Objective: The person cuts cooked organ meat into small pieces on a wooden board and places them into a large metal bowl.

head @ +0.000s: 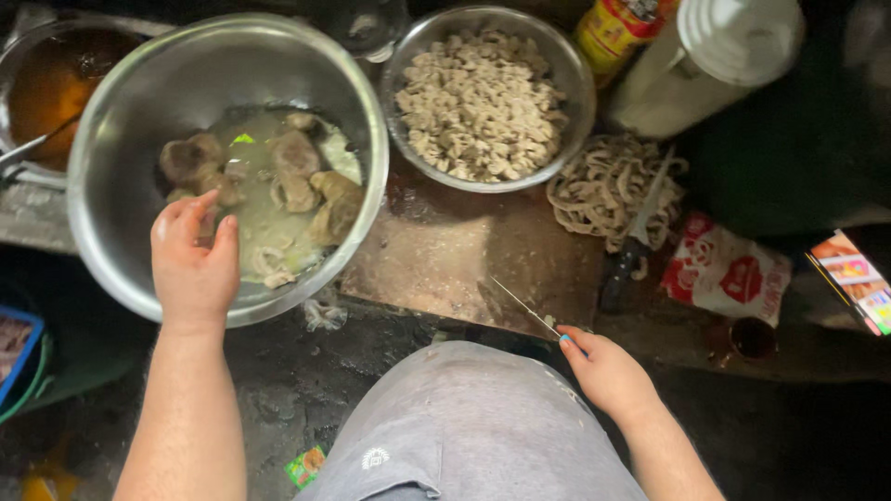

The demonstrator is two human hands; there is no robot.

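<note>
Honestly the sketchy bit here is the thin skewer-like metal blade [525, 307] pinched in the right hand [608, 373], fingers closed on its near end. It pokes out over the worn brown cutting board [464, 255], right by the knee, so a slip could nick the leg. The left hand [192, 264] reaches into the big steel bowl [121, 121], fingers loosely spread and holding nothing, just above the pale offal pieces [297, 172] sitting in cloudy liquid. Wet fingers could easily fumble one.
</note>
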